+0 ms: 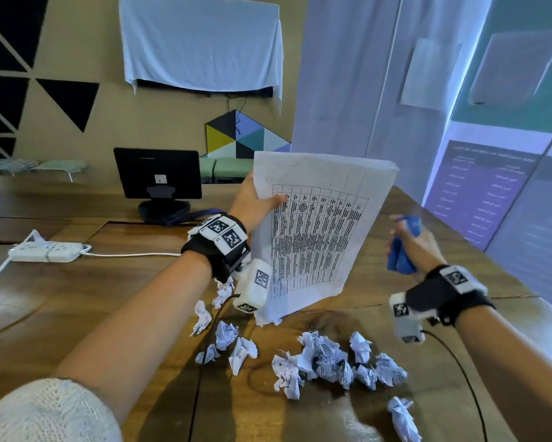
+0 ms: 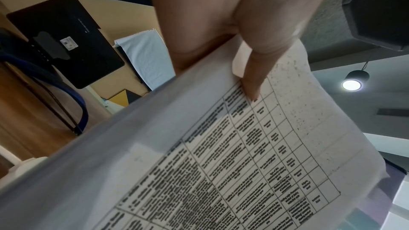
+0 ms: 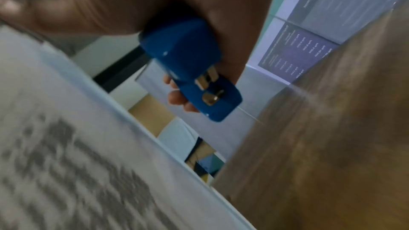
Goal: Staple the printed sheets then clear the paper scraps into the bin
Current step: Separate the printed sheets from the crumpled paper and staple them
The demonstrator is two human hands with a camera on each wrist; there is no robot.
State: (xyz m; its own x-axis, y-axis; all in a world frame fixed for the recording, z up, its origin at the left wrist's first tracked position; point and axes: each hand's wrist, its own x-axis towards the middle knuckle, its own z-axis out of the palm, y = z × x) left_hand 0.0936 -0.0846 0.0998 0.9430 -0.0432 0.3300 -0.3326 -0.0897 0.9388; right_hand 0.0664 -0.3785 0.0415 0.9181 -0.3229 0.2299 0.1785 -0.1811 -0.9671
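Observation:
My left hand (image 1: 261, 199) holds a stack of printed sheets (image 1: 316, 231) upright over the wooden table (image 1: 92, 314), thumb on the front page and fingers behind. In the left wrist view the thumb (image 2: 254, 76) presses on the printed table of the sheets (image 2: 243, 163). My right hand (image 1: 418, 247) grips a blue stapler (image 1: 402, 250) to the right of the sheets, apart from them. The right wrist view shows the stapler (image 3: 190, 69) wrapped by the fingers, with the blurred sheets (image 3: 88, 146) at lower left. Several crumpled paper scraps (image 1: 325, 358) lie on the table below the sheets.
A black monitor (image 1: 158, 177) stands at the back of the table. A white power strip (image 1: 46, 252) with its cable lies at the left. Cables from the wrist cameras trail over the table. The table's right edge (image 1: 491, 266) runs close beside my right hand. No bin is in view.

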